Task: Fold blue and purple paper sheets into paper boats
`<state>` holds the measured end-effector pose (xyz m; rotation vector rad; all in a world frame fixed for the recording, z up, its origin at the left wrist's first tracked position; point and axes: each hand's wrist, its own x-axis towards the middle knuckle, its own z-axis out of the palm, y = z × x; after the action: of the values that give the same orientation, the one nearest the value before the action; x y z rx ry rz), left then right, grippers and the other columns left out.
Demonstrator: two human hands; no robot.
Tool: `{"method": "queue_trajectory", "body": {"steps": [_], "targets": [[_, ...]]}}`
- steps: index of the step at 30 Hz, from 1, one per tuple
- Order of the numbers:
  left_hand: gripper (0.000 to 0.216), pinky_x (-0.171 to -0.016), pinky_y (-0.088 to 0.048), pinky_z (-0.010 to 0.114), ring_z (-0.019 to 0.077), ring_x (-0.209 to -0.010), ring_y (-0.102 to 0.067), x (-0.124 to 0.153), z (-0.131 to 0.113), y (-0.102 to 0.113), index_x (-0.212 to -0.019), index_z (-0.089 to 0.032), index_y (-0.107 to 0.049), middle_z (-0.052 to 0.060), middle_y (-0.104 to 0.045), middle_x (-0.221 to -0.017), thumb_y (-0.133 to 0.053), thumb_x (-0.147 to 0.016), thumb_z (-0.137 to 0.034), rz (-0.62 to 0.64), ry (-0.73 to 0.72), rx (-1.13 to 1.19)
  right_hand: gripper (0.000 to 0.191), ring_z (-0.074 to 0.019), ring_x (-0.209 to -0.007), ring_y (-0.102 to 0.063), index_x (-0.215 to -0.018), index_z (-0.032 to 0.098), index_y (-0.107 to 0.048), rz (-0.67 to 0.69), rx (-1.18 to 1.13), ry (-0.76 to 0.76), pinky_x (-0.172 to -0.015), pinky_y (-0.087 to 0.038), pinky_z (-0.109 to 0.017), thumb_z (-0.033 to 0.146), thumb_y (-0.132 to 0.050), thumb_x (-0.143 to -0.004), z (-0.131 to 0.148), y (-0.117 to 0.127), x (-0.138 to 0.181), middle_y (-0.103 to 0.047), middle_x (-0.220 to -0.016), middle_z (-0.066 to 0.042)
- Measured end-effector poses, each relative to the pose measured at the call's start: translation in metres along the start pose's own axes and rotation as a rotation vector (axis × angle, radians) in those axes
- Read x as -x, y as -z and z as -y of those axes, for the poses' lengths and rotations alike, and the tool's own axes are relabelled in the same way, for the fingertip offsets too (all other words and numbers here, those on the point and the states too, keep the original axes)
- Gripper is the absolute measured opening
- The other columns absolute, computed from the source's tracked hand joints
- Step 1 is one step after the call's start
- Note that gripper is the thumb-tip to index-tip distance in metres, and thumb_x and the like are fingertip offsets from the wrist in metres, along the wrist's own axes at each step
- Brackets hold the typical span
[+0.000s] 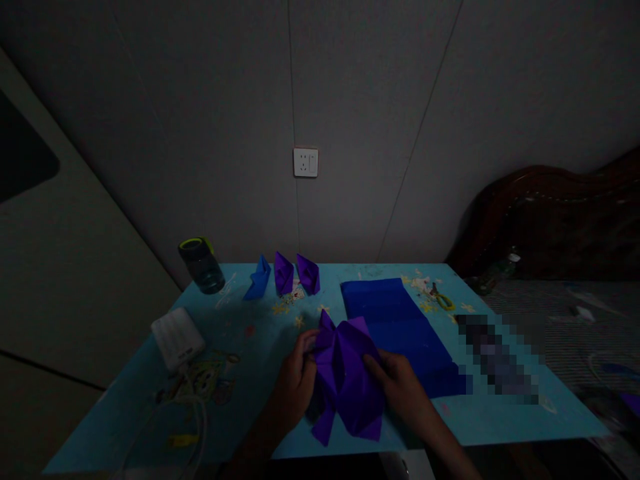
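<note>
A partly folded sheet of purple paper (353,380) is held above the front of the table, its creased flaps spread out. My left hand (299,377) grips its left edge, thumb on the near side and fingers partly behind. On the right edge, my right hand (396,381) pinches the paper, with the thumb in front and the fingers hidden behind it. Beyond my hands stand a blue folded paper boat (258,280) and two purple folded paper pieces, one in the middle (283,275) and one to its right (309,274).
Blue paper sheets (400,327) lie right of my hands. Yellow-handled scissors (443,300) are at the back right, near a pixelated dark object (495,360). At left are a dark bottle (202,265), a white power bank (178,338) and its cable (201,417). A wall borders the table (260,360).
</note>
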<state>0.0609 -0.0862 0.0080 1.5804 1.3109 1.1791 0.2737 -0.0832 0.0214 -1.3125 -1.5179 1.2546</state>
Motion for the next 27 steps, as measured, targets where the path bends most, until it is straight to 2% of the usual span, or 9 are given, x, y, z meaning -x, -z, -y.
{"method": "queue_trajectory", "body": {"steps": [3, 6, 9, 12, 16, 19, 24, 27], "targets": [[0.045, -0.104, -0.045, 0.041, 0.0217, -0.12, -0.06, -0.002, 0.011, 0.003, -0.128, -0.019, -0.051, 0.011, -0.065, -0.127, -0.044, -0.085, -0.013, 0.002, 0.048, 0.009, 0.041, -0.0211, -0.066, -0.064, -0.083, 0.014, -0.073, 0.01, -0.119, -0.038, -0.057, -0.048, -0.027, 0.053, -0.06, -0.086, 0.003, 0.005, 0.002, -0.072, -0.072, -0.005], [0.046, -0.103, -0.046, 0.04, 0.0243, -0.121, -0.059, -0.002, 0.02, 0.004, -0.129, -0.016, -0.051, 0.013, -0.064, -0.13, -0.052, -0.083, -0.021, -0.011, 0.167, 0.059, 0.04, -0.0207, -0.062, -0.065, -0.081, 0.015, -0.072, 0.046, -0.259, -0.096, -0.057, -0.049, -0.028, 0.054, -0.065, -0.083, 0.005, 0.01, 0.004, -0.072, -0.069, -0.004], [0.039, -0.098, -0.05, 0.041, 0.0266, -0.112, -0.065, -0.003, 0.017, 0.009, -0.118, -0.014, -0.06, 0.013, -0.07, -0.119, -0.056, -0.086, -0.036, 0.038, 0.25, 0.221, 0.04, -0.0202, -0.061, -0.066, -0.082, 0.014, -0.073, 0.071, -0.346, -0.141, -0.057, -0.05, -0.029, 0.054, -0.068, -0.08, 0.003, 0.015, 0.004, -0.073, -0.069, -0.005], [0.04, -0.088, -0.055, 0.038, 0.0267, -0.098, -0.07, -0.004, 0.005, 0.017, -0.109, -0.016, -0.066, 0.009, -0.075, -0.106, -0.062, -0.083, -0.046, 0.097, 0.31, 0.433, 0.041, -0.0195, -0.06, -0.068, -0.085, 0.013, -0.073, 0.082, -0.416, -0.179, -0.058, -0.05, -0.028, 0.053, -0.072, -0.078, 0.001, 0.02, 0.002, -0.074, -0.071, -0.007], [0.049, -0.084, -0.056, 0.036, 0.028, -0.092, -0.071, -0.004, -0.008, 0.021, -0.1, -0.016, -0.071, 0.008, -0.077, -0.095, -0.077, -0.066, -0.051, -0.038, 0.404, 0.513, 0.042, -0.0175, -0.057, -0.068, -0.082, 0.013, -0.073, 0.12, -0.52, -0.188, -0.06, -0.051, -0.027, 0.053, -0.078, -0.072, 0.002, 0.021, 0.0, -0.075, -0.072, -0.007], [0.052, -0.087, -0.054, 0.036, 0.0289, -0.097, -0.07, -0.003, -0.013, 0.023, -0.099, -0.015, -0.071, 0.009, -0.077, -0.096, -0.08, -0.062, -0.05, -0.107, 0.418, 0.511, 0.039, -0.0173, -0.056, -0.068, -0.083, 0.014, -0.073, 0.133, -0.561, -0.174, -0.06, -0.051, -0.027, 0.05, -0.079, -0.072, 0.004, 0.019, 0.0, -0.075, -0.072, -0.007], [0.049, -0.087, -0.054, 0.035, 0.0294, -0.102, -0.069, -0.001, -0.018, 0.027, -0.102, -0.015, -0.071, 0.009, -0.076, -0.102, -0.079, -0.067, -0.048, -0.112, 0.4, 0.502, 0.032, -0.0172, -0.056, -0.068, -0.086, 0.015, -0.072, 0.087, -0.574, -0.124, -0.059, -0.052, -0.027, 0.045, -0.078, -0.075, 0.008, 0.012, 0.001, -0.076, -0.075, -0.005], [0.046, -0.089, -0.054, 0.035, 0.0282, -0.104, -0.068, 0.002, -0.018, 0.027, -0.107, -0.017, -0.07, 0.008, -0.076, -0.106, -0.077, -0.072, -0.045, -0.096, 0.367, 0.589, 0.034, -0.0186, -0.059, -0.069, -0.09, 0.017, -0.072, 0.06, -0.582, -0.096, -0.059, -0.052, -0.028, 0.046, -0.079, -0.074, 0.012, 0.007, -0.001, -0.077, -0.079, -0.005]]}}
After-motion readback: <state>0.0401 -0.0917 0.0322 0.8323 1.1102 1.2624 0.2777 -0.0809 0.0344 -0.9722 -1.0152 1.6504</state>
